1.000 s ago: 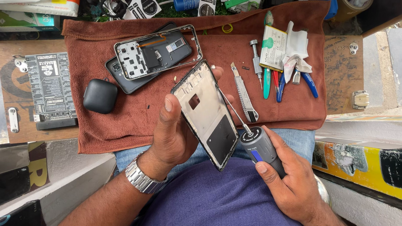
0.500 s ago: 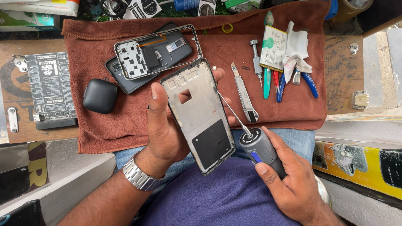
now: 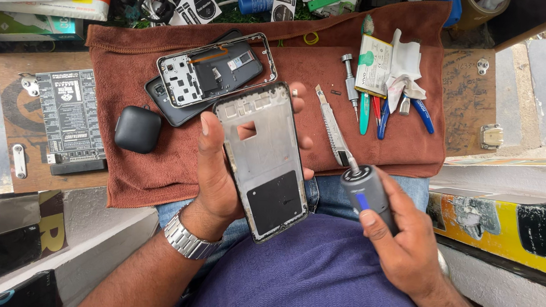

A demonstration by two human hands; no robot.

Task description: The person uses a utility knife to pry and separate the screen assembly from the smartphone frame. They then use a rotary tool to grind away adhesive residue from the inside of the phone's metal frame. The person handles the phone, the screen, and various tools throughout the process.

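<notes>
The left hand (image 3: 217, 175) holds a phone frame (image 3: 262, 159) upright over the lap, near the middle of the view, its thumb pressed along the frame's left edge and its fingertips curling round the right edge from behind, so the frame is pinched between them. The frame is a silvery-grey, rounded rectangle seen from its inner side: a rectangular cut-out sits near its top at about 11 o'clock, small recesses line the upper edge, and a dark square pad fills its lower half toward 6 o'clock. A metal wristwatch (image 3: 188, 239) circles the left wrist. At 3 o'clock from the frame, the right hand (image 3: 404, 243) wraps its fingers closed around an electric screwdriver (image 3: 366, 192), a dark grey cylinder with a blue button under the thumb; its thin bit points up toward 11 o'clock, apart from the frame. Above, at 12 o'clock, a rust-brown cloth (image 3: 150, 182) covers the bench. On it lies an opened phone body (image 3: 217, 71) with its circuit board showing, just beyond the frame's top edge. At 9 o'clock on the cloth rests a small dark earbud case (image 3: 137, 128). At 1 o'clock lie a utility knife (image 3: 332, 129), a phone battery (image 3: 373, 64) and several blue-handled tools (image 3: 420, 114).
</notes>
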